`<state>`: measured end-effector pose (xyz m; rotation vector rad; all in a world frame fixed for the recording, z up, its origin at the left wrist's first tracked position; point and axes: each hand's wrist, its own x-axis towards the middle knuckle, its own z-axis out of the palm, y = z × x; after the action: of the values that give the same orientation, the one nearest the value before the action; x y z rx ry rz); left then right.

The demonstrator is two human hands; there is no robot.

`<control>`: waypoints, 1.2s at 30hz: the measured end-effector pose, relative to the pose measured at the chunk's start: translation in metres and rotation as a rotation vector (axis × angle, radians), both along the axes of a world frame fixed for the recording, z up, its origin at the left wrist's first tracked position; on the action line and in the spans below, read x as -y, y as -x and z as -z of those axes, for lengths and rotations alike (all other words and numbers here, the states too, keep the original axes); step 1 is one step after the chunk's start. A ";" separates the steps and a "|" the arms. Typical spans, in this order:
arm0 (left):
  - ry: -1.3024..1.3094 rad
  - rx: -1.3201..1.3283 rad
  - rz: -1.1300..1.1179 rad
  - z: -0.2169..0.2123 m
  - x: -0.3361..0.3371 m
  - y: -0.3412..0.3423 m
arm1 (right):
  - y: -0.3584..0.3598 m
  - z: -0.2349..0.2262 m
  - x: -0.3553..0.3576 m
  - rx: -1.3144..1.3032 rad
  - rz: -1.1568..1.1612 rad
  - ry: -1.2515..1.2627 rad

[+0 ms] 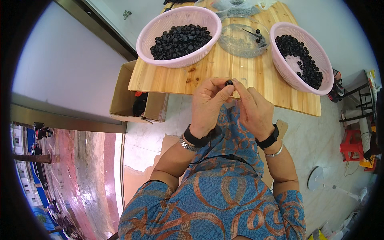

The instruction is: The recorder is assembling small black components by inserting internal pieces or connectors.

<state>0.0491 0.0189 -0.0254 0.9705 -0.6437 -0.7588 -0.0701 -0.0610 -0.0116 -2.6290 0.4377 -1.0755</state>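
In front of me, just off the near edge of the wooden table (pixel 224 70), both hands meet at a small black round part (pixel 229 83). My left hand (pixel 208 107) is closed, pinching the part between thumb and forefinger. My right hand (pixel 256 112) is closed too, its fingertips pressed against the part's right side. Beyond the left hand stands a pink basket (pixel 172 63) heaped with similar black parts. A second pink basket (pixel 286 74), at the right, has fewer of them, with some of its bottom showing.
Between the baskets sits a clear round plastic container (pixel 236 52) with a few black parts and a thin dark tool (pixel 252 33). Clear plastic bags (pixel 236 8) lie behind it. Below the table's left end is an open cardboard box (pixel 124 94). A red stool (pixel 352 145) stands far right.
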 end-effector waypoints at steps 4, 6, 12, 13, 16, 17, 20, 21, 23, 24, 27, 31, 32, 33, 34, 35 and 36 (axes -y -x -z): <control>0.121 -0.251 -0.007 0.003 0.008 0.010 | -0.013 0.017 -0.005 0.227 -0.078 -0.198; 0.129 -0.295 0.006 0.003 0.010 0.009 | -0.017 0.021 -0.015 0.449 -0.200 -1.001; 0.046 -0.299 0.003 0.010 0.006 -0.012 | -0.007 0.000 0.015 0.113 -0.212 -0.814; 0.005 -0.228 -0.076 0.012 0.004 -0.015 | -0.001 -0.007 0.026 -0.090 -0.092 -0.666; -0.020 0.094 -0.194 0.008 -0.001 -0.018 | -0.004 0.010 0.059 -0.067 0.073 0.029; -0.021 0.091 -0.196 0.006 -0.004 -0.016 | -0.004 0.012 0.064 -0.069 0.071 0.028; -0.013 0.202 -0.195 0.001 -0.011 -0.012 | -0.007 0.018 0.075 -0.359 0.253 0.023; -0.004 0.287 -0.199 0.003 -0.013 -0.013 | -0.009 0.023 0.081 -0.384 0.260 0.057; 0.004 0.371 -0.198 0.003 -0.016 -0.012 | -0.010 0.030 0.090 -0.410 0.270 0.087; 0.001 0.409 -0.209 0.002 -0.017 -0.011 | -0.010 0.031 0.094 -0.397 0.236 0.151; -0.009 0.570 -0.234 -0.003 -0.021 -0.012 | -0.009 0.028 0.091 -0.283 0.177 0.230; -0.042 0.872 -0.286 -0.010 -0.030 -0.014 | -0.008 -0.019 0.032 -0.193 -0.011 -0.458; -0.045 0.870 -0.279 -0.010 -0.030 -0.013 | -0.007 -0.019 0.019 -0.195 -0.005 -0.463; -0.051 0.906 -0.278 -0.011 -0.031 -0.012 | -0.006 -0.017 0.009 -0.175 -0.064 -0.452; -0.054 0.944 -0.272 -0.011 -0.030 -0.010 | -0.005 -0.016 0.003 -0.154 -0.118 -0.440; -0.054 0.944 -0.262 -0.012 -0.029 -0.008 | -0.005 -0.016 0.000 -0.153 -0.110 -0.445; -0.046 0.944 -0.225 -0.012 -0.030 -0.005 | -0.005 -0.015 -0.002 -0.138 -0.120 -0.425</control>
<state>0.0544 0.0489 -0.0132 1.4141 -1.3001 -0.0701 -0.0653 -0.0590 0.0033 -2.3213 0.4704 -0.6778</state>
